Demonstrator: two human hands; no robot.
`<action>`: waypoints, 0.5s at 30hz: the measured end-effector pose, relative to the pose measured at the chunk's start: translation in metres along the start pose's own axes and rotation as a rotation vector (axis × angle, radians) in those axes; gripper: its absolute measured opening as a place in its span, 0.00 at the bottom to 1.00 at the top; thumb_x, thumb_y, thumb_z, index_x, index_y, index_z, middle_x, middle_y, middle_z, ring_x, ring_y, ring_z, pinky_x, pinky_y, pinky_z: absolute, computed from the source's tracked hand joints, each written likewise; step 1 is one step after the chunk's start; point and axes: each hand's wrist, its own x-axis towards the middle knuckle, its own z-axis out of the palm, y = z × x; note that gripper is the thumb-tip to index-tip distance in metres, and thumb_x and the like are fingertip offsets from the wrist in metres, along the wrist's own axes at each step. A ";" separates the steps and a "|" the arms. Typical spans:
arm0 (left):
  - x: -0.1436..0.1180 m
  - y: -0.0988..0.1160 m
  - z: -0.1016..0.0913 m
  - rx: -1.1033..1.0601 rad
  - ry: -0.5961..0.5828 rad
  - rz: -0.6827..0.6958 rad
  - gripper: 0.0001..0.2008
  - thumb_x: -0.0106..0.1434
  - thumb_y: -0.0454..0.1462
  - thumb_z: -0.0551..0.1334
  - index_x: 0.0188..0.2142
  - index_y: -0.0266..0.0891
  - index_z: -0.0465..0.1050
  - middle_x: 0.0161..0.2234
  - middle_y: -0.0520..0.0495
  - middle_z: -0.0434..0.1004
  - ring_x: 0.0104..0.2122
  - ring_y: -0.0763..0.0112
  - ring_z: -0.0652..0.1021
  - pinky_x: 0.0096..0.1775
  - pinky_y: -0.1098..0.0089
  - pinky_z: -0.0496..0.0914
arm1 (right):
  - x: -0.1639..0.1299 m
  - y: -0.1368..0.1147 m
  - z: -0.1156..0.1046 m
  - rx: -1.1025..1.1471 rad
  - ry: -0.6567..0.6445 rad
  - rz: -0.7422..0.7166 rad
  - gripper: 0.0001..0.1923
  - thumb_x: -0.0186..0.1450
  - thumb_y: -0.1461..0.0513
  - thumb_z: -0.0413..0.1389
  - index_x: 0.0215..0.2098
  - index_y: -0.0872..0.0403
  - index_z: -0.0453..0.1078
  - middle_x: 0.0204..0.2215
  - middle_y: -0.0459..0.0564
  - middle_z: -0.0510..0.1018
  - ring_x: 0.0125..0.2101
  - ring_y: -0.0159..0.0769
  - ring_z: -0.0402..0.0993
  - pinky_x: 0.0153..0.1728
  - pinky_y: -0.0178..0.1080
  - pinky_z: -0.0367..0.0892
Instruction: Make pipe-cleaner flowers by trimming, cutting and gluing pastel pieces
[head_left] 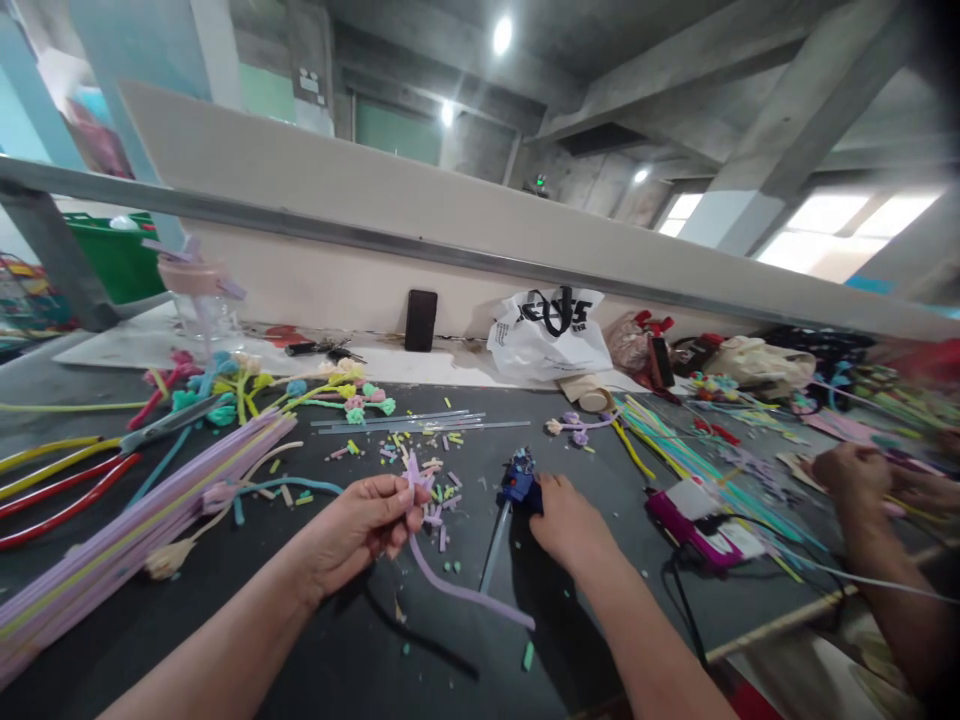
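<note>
presently, left hand (360, 520) pinches lilac pipe cleaner (457, 585), unshaped; right hand (562, 515) beside it grips blue glue gun (517, 487); finished flowers (300, 390) beyond.

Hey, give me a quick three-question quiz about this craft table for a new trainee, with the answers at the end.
1. True or false: the left hand holds a lilac fuzzy stem.
2. What does the right hand grip?
A. scissors
B. blue glue gun
C. phone
3. Which side of the table holds the bundle of lilac stems?

Key
1. True
2. B
3. The left side
</note>
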 end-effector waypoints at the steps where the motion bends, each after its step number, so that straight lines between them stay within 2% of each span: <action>1: 0.000 0.000 0.000 0.001 0.003 0.008 0.10 0.53 0.40 0.65 0.28 0.33 0.72 0.21 0.52 0.69 0.16 0.85 0.65 0.18 0.81 0.59 | 0.001 0.000 -0.001 0.008 0.015 -0.005 0.26 0.53 0.69 0.51 0.51 0.59 0.62 0.43 0.60 0.69 0.40 0.47 0.71 0.36 0.42 0.63; 4: 0.001 -0.001 -0.002 0.005 0.012 0.024 0.10 0.53 0.40 0.65 0.30 0.33 0.73 0.21 0.52 0.70 0.16 0.85 0.65 0.18 0.82 0.59 | -0.002 -0.003 -0.008 0.038 0.070 -0.024 0.24 0.54 0.66 0.49 0.51 0.59 0.61 0.44 0.60 0.68 0.38 0.45 0.71 0.36 0.41 0.63; 6: 0.002 -0.001 -0.002 0.002 0.016 0.025 0.10 0.53 0.40 0.65 0.30 0.33 0.73 0.21 0.52 0.70 0.15 0.86 0.65 0.17 0.82 0.58 | -0.008 -0.008 -0.015 0.120 0.151 -0.078 0.20 0.55 0.65 0.49 0.47 0.58 0.63 0.42 0.58 0.69 0.38 0.43 0.71 0.37 0.40 0.63; 8: 0.002 -0.001 -0.002 -0.002 0.013 0.037 0.11 0.53 0.40 0.65 0.30 0.33 0.73 0.20 0.53 0.70 0.15 0.86 0.64 0.17 0.83 0.58 | -0.019 -0.017 -0.022 0.293 0.268 -0.188 0.14 0.54 0.64 0.51 0.40 0.57 0.65 0.36 0.53 0.71 0.36 0.40 0.70 0.37 0.37 0.64; 11: 0.001 0.000 -0.001 0.008 0.017 0.069 0.10 0.53 0.40 0.65 0.30 0.34 0.73 0.19 0.54 0.69 0.14 0.87 0.63 0.16 0.83 0.56 | -0.041 -0.033 -0.025 0.574 0.384 -0.339 0.09 0.55 0.60 0.53 0.34 0.54 0.66 0.26 0.47 0.71 0.25 0.34 0.69 0.27 0.33 0.65; 15: 0.002 -0.001 0.001 0.047 0.035 0.104 0.10 0.53 0.41 0.64 0.27 0.34 0.72 0.18 0.55 0.68 0.12 0.86 0.61 0.13 0.83 0.53 | -0.068 -0.052 -0.020 0.747 0.399 -0.390 0.06 0.58 0.59 0.53 0.27 0.53 0.65 0.18 0.43 0.67 0.19 0.30 0.65 0.21 0.31 0.62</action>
